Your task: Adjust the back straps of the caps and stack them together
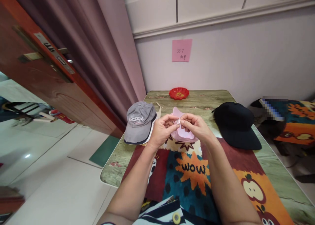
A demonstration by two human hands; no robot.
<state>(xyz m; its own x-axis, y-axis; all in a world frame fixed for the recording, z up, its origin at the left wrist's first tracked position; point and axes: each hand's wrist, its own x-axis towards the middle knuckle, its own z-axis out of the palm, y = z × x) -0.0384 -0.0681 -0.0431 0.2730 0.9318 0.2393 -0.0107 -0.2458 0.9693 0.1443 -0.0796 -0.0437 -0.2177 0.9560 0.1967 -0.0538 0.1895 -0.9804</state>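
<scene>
Both my hands meet over the middle of the table, fingertips pinched on a small metal buckle (178,121). My left hand (162,129) grips its left side and my right hand (194,125) its right side. Just beneath and behind them lies a pink cap (185,135), partly hidden by my fingers. A grey cap with white lettering (140,120) rests to the left of my left hand. On the right side of the table sits a black cap (235,123).
A red scalloped dish (179,93) stands at the table's back edge (209,95). A colourful cloth (172,172) covers the table's near part. The wooden door (61,77) and a curtain are at left; a pink note (181,50) is on the wall.
</scene>
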